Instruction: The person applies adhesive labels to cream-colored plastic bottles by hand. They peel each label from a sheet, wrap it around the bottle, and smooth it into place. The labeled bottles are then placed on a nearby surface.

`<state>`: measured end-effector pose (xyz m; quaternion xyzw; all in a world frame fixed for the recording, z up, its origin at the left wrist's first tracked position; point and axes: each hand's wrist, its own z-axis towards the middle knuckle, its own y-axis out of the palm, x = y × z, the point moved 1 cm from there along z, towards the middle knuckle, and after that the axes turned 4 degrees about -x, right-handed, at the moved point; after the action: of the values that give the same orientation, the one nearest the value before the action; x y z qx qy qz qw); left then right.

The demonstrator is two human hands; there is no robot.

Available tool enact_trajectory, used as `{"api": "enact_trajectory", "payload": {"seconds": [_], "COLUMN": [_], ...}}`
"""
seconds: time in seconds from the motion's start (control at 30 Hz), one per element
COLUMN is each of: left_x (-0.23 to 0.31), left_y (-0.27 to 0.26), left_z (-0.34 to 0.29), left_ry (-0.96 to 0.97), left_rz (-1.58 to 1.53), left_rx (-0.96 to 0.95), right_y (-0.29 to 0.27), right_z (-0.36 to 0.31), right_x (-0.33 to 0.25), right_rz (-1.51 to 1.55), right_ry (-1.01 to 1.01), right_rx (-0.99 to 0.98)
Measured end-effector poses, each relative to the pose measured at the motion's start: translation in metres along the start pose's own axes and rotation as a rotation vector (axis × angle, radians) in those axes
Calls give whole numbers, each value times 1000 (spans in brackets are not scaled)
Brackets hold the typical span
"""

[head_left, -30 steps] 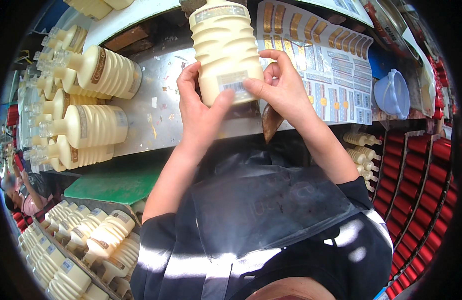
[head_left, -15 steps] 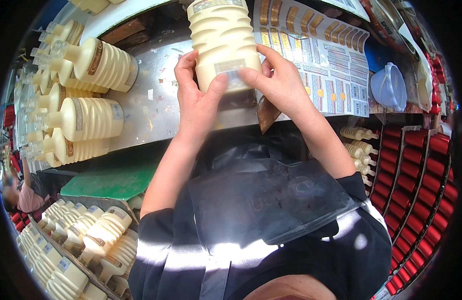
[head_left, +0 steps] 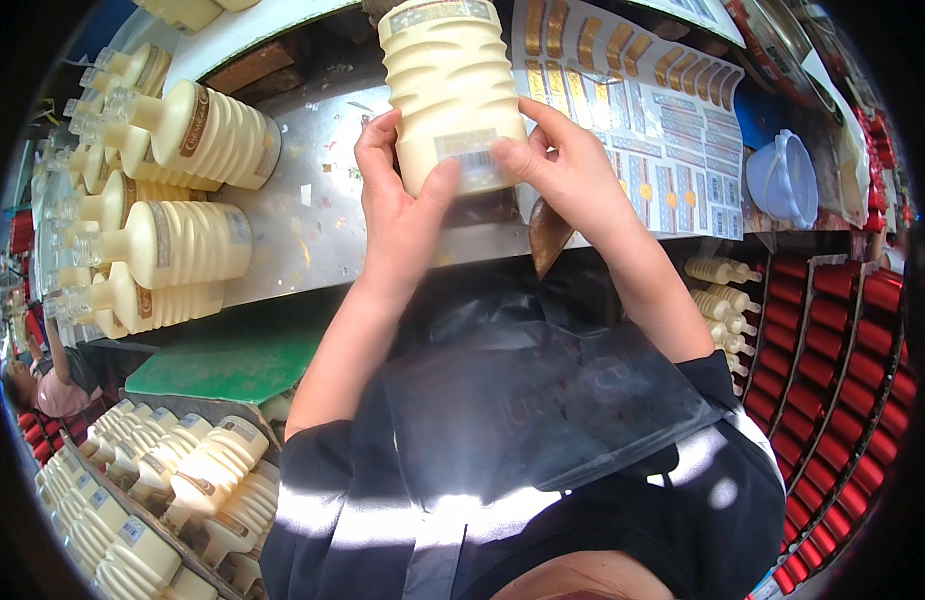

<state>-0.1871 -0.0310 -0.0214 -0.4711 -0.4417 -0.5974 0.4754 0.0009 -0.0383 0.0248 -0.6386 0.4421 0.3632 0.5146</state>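
Note:
Both hands grip a cream ribbed plastic bottle (head_left: 447,85) over the metal table, its base toward me and its far end cut off by the top of the view. My left hand (head_left: 397,195) wraps its left side, with the thumb at the edge of a barcode label (head_left: 467,155) near the base. On the opposite side, my right hand (head_left: 572,165) holds it closed, its thumb pressed at the label's right edge. Right of the bottle lies a sheet of stickers (head_left: 662,130), some gold and some silver with barcodes. The fingers behind the bottle are partly hidden.
Several similar bottles (head_left: 187,240) lie at the left of the metal table (head_left: 307,230). A blue bucket (head_left: 782,178) stands at right. Below are crates of cream bottles (head_left: 217,460), a green board (head_left: 217,355) and racks of red cylinders (head_left: 812,370). Another person (head_left: 57,390) is at far left.
Both hands still hold the bottle in nearly the same place. The right thumb has slid slightly right along the label, and the left thumb sits a little lower. The whole view has shifted slightly.

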Motion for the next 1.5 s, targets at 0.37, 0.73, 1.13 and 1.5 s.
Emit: {"api": "enact_trajectory", "payload": {"seconds": [0.37,0.73,1.13,1.5], "left_x": [-1,-2,-6,-14], "left_y": [6,8,9,-6], "left_z": [-1,-1,0,-2], "left_ry": [-38,-23,32,-10], "left_rz": [6,23,114,-166], "left_rx": [48,71,86,95], "right_y": [4,7,-23,25], "right_z": [2,1,4,-39], "right_x": [3,15,-16,-34], "right_rz": [-115,-106,288,-613], "right_ry": [-82,-82,-248,-1130], "right_rx": [35,51,-85,133]}}
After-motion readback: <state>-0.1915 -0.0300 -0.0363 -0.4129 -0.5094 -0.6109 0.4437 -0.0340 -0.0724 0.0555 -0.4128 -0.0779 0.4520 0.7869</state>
